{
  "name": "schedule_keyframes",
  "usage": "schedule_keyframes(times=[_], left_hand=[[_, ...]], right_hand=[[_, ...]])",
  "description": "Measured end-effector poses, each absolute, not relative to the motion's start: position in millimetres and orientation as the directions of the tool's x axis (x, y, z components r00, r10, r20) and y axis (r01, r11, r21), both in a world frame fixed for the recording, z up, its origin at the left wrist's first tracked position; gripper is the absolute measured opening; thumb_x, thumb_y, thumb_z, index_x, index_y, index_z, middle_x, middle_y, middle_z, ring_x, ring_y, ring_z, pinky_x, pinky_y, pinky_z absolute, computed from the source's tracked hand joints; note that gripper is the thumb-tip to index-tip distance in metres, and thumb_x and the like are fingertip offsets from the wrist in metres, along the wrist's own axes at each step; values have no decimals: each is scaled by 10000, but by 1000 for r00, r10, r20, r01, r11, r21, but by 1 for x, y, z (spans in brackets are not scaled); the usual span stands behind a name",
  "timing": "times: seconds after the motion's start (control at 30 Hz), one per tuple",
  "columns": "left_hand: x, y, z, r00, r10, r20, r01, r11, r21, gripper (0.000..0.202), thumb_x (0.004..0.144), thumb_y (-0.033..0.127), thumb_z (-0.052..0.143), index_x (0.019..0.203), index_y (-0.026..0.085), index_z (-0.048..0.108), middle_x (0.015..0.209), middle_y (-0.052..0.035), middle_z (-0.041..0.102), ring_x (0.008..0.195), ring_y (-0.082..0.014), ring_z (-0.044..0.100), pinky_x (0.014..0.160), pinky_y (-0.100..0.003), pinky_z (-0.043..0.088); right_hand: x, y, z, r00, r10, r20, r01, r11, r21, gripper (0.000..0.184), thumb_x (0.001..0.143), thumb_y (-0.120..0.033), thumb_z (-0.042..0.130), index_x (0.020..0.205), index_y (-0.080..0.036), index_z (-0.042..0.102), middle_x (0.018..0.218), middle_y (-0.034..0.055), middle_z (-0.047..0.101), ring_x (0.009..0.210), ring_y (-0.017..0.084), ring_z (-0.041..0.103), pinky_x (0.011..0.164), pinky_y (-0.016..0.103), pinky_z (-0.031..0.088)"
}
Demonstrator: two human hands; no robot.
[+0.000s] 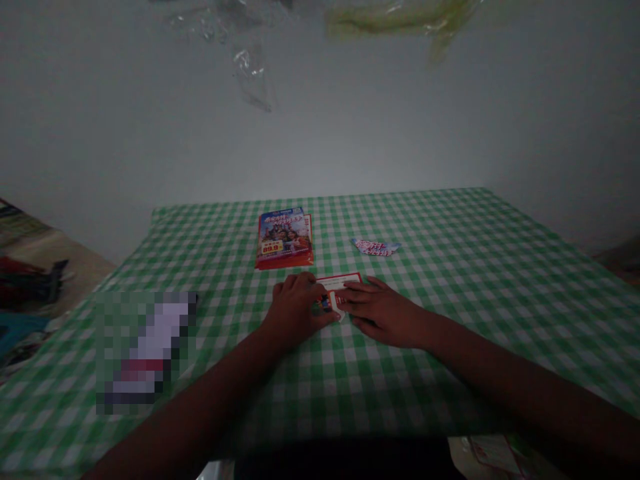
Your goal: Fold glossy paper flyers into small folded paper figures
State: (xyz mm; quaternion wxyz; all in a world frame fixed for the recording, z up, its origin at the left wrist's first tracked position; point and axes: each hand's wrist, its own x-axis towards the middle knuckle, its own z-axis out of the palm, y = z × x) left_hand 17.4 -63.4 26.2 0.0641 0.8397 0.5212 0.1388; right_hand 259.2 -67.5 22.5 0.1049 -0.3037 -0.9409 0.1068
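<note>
A small printed paper leaflet (326,283) with a red border lies on the checked tablecloth in front of me, partly covered by both hands. My left hand (296,307) is at its left side, fingers bent and thumb along the near edge, holding the paper. On the right side, my right hand (383,312) lies flat on the leaflet with its fingers stretched out and slightly apart. A pale folded or pointed part of the paper shows between the hands. Beyond them lies a stack of colourful flyers (284,235). A cut-out paper piece with lettering (376,248) rests to its right.
The green and white checked tablecloth (450,253) covers the table up to a pale wall (350,133). A pixelated, phone-shaped object (155,347) lies at the left. Clear plastic (253,73) and yellow tape (400,21) are on the wall. Dark and red items (27,280) sit beyond the left edge.
</note>
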Motion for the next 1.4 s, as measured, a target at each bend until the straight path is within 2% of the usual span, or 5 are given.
schedule_keyframes(times=[0.5, 0.7, 0.93, 1.23, 1.4], left_hand=[[25, -71, 30, 413, 896, 160, 864, -442, 241, 468, 746, 516, 755, 1134, 294, 620, 1228, -83, 543, 1152, -334, 472, 941, -499, 401], [27, -71, 30, 410, 902, 137, 878, -431, 208, 457, 759, 544, 739, 1108, 275, 621, 1238, -84, 538, 1155, -331, 471, 932, -489, 407], [24, -71, 28, 402, 905, 141, 880, -424, 214, 476, 758, 566, 731, 1117, 273, 624, 1293, -76, 524, 1183, -322, 466, 957, -495, 395], [24, -71, 26, 417, 892, 173, 870, -447, 209, 486, 757, 544, 733, 1132, 255, 620, 1275, -94, 546, 1184, -341, 478, 968, -551, 384], [17, -70, 24, 498, 846, 192, 814, -532, 232, 458, 776, 392, 723, 1190, 236, 603, 1363, -103, 535, 1281, -345, 438, 1053, -588, 333]], right_hand=[[248, -89, 21, -743, 666, 71, 647, 741, -181, 527, 976, -362, 420, 1469, -175, 432, 1551, 111, 398, 1444, 351, 298, 1161, 670, 127], [249, -87, 21, -686, 722, 91, 710, 691, -133, 560, 964, -468, 460, 1470, -228, 438, 1564, 76, 386, 1470, 398, 200, 1139, 682, 183], [261, -89, 15, -609, 789, 75, 791, 611, -7, 732, 921, -698, 408, 1510, -265, 377, 1603, 108, 289, 1470, 423, 187, 1120, 682, 238], [273, -69, 13, -465, 884, 53, 885, 465, 16, 798, 900, -760, 335, 1515, -251, 361, 1621, 112, 239, 1472, 440, 157, 1099, 721, 234], [277, -58, 25, -490, 847, 203, 859, 509, -50, 763, 943, -669, 388, 1506, -156, 356, 1601, 164, 274, 1473, 412, 183, 1134, 665, 246]])
